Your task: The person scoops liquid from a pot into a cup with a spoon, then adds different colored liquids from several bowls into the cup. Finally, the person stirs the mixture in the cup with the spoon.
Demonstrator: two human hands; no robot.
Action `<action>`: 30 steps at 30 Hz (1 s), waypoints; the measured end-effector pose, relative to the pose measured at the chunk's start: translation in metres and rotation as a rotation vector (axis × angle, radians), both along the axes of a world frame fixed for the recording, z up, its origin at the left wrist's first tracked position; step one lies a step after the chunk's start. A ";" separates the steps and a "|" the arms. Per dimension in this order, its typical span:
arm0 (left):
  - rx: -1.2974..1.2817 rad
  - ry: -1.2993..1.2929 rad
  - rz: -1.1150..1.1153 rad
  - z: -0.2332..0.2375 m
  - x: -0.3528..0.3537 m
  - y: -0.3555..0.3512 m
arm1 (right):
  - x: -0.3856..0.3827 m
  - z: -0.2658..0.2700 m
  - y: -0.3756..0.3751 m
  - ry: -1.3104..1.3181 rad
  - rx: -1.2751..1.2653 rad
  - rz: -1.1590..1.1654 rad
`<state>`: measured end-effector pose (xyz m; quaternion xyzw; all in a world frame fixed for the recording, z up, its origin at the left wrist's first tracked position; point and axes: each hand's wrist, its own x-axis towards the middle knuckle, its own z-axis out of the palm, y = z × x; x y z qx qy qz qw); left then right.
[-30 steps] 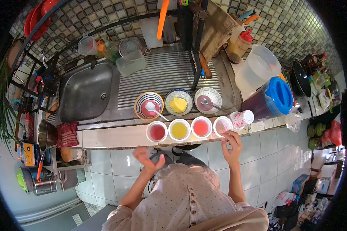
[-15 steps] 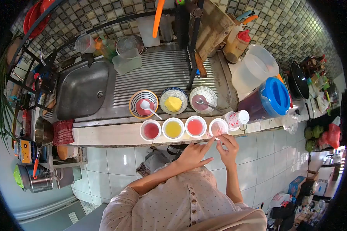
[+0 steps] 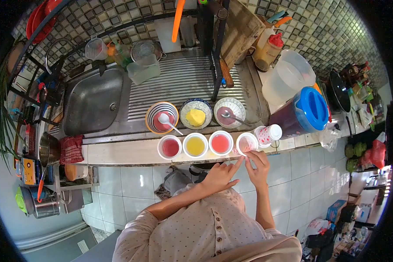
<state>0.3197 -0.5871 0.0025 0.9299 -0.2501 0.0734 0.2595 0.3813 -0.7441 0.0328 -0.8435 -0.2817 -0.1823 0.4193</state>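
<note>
Head view: pale cup [image 3: 247,142] stands upright; right hand [image 3: 258,171] is nearer, at its near rim, pinch undeterminable; left hand [image 3: 219,176], grip spread, index extended, lies near-left of it.

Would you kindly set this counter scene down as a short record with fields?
left hand: index finger extended toward the round white cup at the row's right end
right hand: fingertips at that cup's rim; grip unclear
other cups, left to right: white cup with dark pink contents, white cup with yellow contents, white cup with coral-red contents
bowls behind: striped bowl with white spoon, blue-rimmed bowl with yellow lump, pale patterned bowl with metal spoon
right of the row: tall pitcher with blue lid
</note>
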 end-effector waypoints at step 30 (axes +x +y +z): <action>0.022 -0.045 0.163 0.008 -0.003 -0.005 | -0.005 0.036 0.002 -0.146 0.091 -0.059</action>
